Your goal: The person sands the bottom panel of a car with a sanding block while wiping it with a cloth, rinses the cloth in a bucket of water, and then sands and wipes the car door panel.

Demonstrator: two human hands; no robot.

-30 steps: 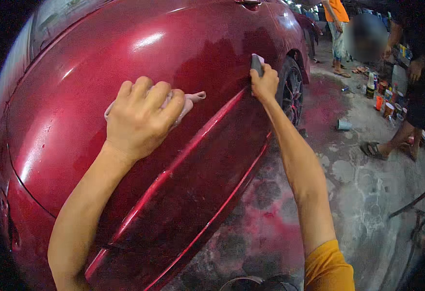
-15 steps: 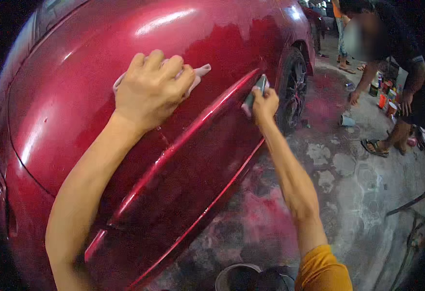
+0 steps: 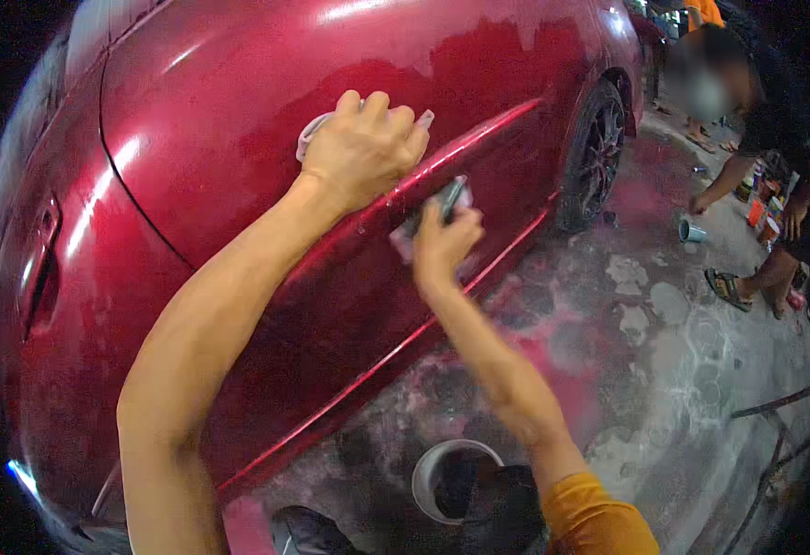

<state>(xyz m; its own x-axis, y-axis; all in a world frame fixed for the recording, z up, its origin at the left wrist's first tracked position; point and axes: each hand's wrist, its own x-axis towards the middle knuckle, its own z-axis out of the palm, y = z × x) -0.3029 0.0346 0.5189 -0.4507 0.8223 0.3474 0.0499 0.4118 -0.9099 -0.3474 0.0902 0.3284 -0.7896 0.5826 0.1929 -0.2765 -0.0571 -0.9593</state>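
Note:
A glossy dark red car door panel (image 3: 266, 407) fills the left and middle, with a raised crease (image 3: 479, 137) running diagonally across it. My left hand (image 3: 368, 153) is closed on a pale pinkish cloth (image 3: 313, 129) just above the crease, against the panel. Small wet-looking drops show by the crease below that hand. Below the crease, my right hand (image 3: 448, 242) grips a flat grey-green block (image 3: 455, 197) with a pinkish sheet showing at its edges. The block lies close against the lower door; whether its whole face touches is hidden.
A dark-spoked wheel (image 3: 597, 153) stands beyond the panel. On the stained concrete floor are a round bucket (image 3: 421, 476) near me and a tipped grey cup (image 3: 692, 230). At right, another person (image 3: 761, 176) bends near several cans and bottles. A door handle (image 3: 42, 264) shows left.
My right hand has moved down and left with the block, away from the crease's far end. My left hand has come closer to the crease. The whole view has shifted too.

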